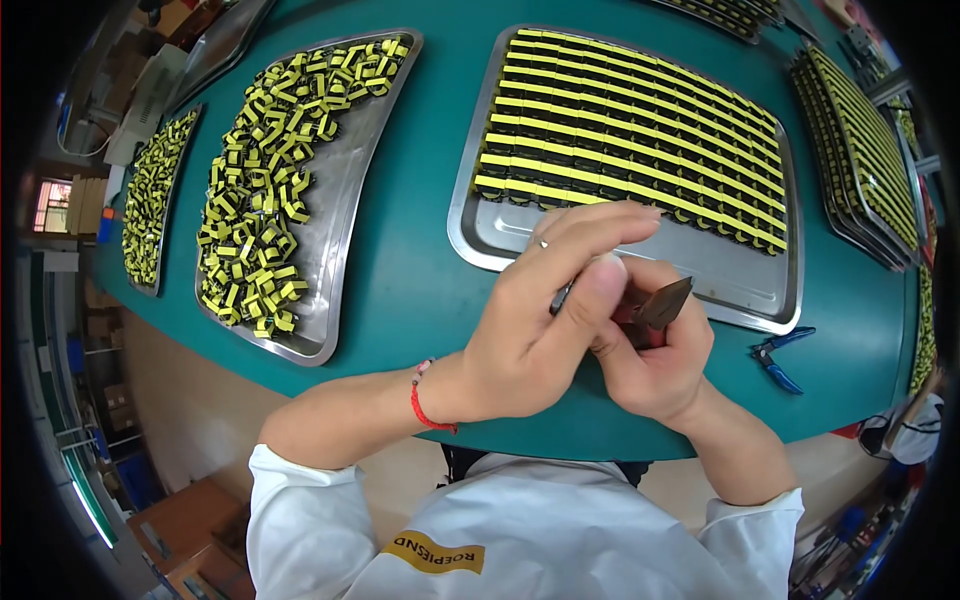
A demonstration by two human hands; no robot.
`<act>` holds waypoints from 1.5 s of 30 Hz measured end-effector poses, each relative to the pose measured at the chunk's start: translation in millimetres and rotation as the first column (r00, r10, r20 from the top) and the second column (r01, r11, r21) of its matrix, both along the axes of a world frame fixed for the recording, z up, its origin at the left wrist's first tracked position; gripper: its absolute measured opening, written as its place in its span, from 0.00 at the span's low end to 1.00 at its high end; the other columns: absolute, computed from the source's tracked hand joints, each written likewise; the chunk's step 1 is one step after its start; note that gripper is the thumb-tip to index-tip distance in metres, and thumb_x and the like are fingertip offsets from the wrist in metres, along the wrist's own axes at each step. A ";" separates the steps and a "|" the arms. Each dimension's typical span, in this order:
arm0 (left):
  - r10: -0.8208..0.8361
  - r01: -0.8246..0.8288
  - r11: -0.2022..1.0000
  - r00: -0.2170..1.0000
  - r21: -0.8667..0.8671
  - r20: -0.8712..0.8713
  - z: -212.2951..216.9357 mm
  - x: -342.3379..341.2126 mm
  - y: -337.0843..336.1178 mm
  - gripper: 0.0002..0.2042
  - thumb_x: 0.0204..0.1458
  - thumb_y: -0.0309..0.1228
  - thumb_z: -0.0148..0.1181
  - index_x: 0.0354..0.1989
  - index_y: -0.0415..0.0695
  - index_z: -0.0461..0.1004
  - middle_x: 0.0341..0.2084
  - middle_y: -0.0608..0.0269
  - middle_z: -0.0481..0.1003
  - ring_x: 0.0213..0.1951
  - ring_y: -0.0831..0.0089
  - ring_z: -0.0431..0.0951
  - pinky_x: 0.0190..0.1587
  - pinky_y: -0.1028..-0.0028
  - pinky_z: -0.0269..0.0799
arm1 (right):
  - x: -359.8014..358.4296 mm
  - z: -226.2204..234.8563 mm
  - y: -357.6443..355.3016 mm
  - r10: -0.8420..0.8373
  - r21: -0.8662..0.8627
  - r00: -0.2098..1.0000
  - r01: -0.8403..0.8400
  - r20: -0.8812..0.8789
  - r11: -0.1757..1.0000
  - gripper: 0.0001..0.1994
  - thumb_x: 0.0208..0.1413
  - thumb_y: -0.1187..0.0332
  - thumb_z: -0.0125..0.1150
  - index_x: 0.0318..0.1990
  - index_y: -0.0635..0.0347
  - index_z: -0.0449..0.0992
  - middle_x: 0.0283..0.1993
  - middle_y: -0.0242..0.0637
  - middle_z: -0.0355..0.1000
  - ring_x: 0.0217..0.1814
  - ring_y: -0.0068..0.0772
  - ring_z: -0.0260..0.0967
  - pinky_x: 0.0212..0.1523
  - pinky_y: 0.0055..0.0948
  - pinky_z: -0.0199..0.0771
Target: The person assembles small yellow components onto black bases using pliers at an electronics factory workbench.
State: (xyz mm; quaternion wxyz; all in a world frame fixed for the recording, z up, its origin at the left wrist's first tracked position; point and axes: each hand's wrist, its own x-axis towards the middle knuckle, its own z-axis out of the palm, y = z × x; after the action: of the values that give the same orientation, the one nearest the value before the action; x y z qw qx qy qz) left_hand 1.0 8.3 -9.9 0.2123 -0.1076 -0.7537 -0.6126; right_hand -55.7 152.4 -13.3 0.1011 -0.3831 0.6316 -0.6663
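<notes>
One pointed grey-metal, red-bodied hand tool [664, 304], clamped in right hand [655, 368]; long axis slanting, tip aimed rightward and forward; left hand [535, 325] just beside, grip on small dark piece [562, 297] unclear.

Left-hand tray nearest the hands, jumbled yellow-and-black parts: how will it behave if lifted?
The tray looks like metal with a raised rim, so probably stiff. Loose parts may slide if tilted, since smooth bare metal shows beside them. Likely heavier on the left, where they're heaped.
</notes>
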 end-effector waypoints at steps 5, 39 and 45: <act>0.114 -0.140 0.971 0.983 0.195 0.141 8.7 -6.9 -14.3 0.26 0.71 0.44 0.32 0.56 0.32 0.69 0.48 0.55 0.75 0.44 0.75 0.68 0.47 0.75 0.64 | 3.1 2.5 4.0 -0.049 -0.055 0.999 0.048 -0.010 0.997 0.18 0.47 0.80 0.71 0.46 0.67 0.71 0.27 0.35 0.70 0.24 0.17 0.69 0.24 0.19 0.72; 0.121 -0.143 0.983 0.977 0.115 0.174 -3.8 -8.9 -10.0 0.14 0.67 0.35 0.50 0.31 0.38 0.68 0.23 0.71 0.65 0.27 0.83 0.60 0.30 0.80 0.58 | -65.2 21.1 30.0 -0.089 0.644 0.907 0.359 -0.413 0.676 0.10 0.49 0.73 0.69 0.36 0.61 0.72 0.29 0.42 0.72 0.30 0.47 0.72 0.31 0.38 0.71; 0.103 -0.138 0.982 0.964 0.132 0.247 4.0 -5.7 -7.7 0.15 0.67 0.34 0.51 0.29 0.38 0.68 0.22 0.71 0.65 0.27 0.83 0.60 0.30 0.79 0.59 | -66.0 9.9 28.0 -0.045 0.565 0.819 0.433 -0.572 0.702 0.10 0.51 0.72 0.66 0.33 0.61 0.68 0.27 0.43 0.71 0.30 0.51 0.72 0.29 0.44 0.69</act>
State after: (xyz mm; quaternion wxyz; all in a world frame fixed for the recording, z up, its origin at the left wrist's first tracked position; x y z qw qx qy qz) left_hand -4.8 0.6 -5.9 0.1643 0.0292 -0.7314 -0.6612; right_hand -121.7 180.4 -3.4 -0.0322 -0.3948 0.8774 -0.2706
